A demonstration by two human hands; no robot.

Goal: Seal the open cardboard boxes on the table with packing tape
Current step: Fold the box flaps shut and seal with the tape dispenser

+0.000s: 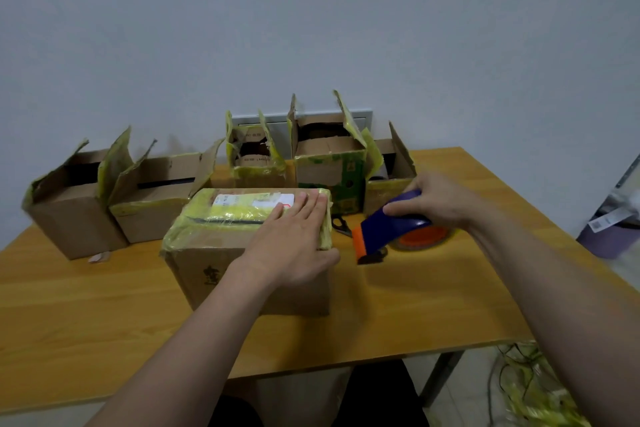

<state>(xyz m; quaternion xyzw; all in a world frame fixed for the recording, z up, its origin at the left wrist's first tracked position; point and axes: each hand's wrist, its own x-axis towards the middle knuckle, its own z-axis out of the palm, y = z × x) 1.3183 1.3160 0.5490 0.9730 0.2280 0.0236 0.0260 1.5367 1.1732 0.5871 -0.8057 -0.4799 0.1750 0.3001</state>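
While five open cardboard boxes (152,191) stand in a row along the back of the tabletop (104,305), flaps up and edged with torn yellow tape, I cannot tell what their dark insides hold. Nearer me sits the closed box (214,253), its top wrapped in yellow tape with a white label. My left hand (294,239) lies flat and open on its right end, thumb over the side. Scissors (341,224) lie just beside it. My right hand (436,201) is closed around the blue tape dispenser (391,229), its orange edge tilted toward the tabletop.
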